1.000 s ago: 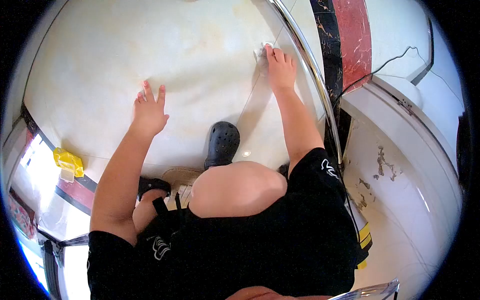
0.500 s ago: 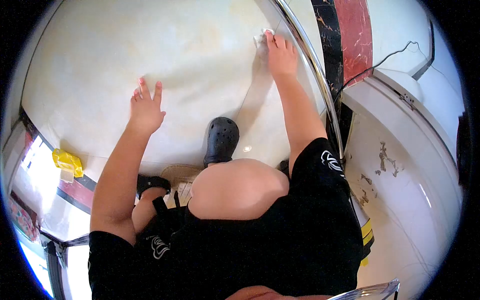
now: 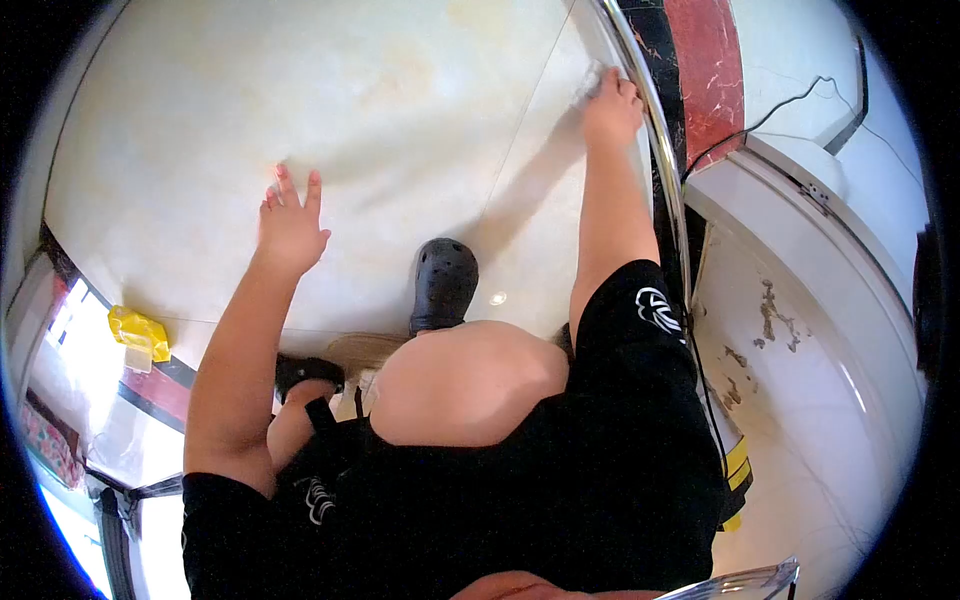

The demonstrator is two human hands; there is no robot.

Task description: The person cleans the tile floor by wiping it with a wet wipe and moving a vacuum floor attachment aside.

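Observation:
My right hand (image 3: 613, 112) presses a crumpled white tissue (image 3: 592, 82) against the pale tiled floor (image 3: 420, 130), close beside a curved chrome rail (image 3: 640, 70). The tissue shows at the thumb side of the fingers; part of it is hidden under the hand and slightly blurred. At the left, my left hand (image 3: 291, 228) is open over the floor tiles with its fingers spread and nothing in them. Between the two arms, a black clog (image 3: 445, 285) with holes stands on the floor.
A yellow packet (image 3: 140, 333) lies at the far left near a dark and red border strip. On the right stand a white cabinet-like panel (image 3: 800, 260) with brown stains and a black cable (image 3: 760, 122). A red marbled strip (image 3: 710, 70) runs past the rail.
My right hand has slid right with the tissue, nearer to the chrome rail. The left hand has barely moved and stays open.

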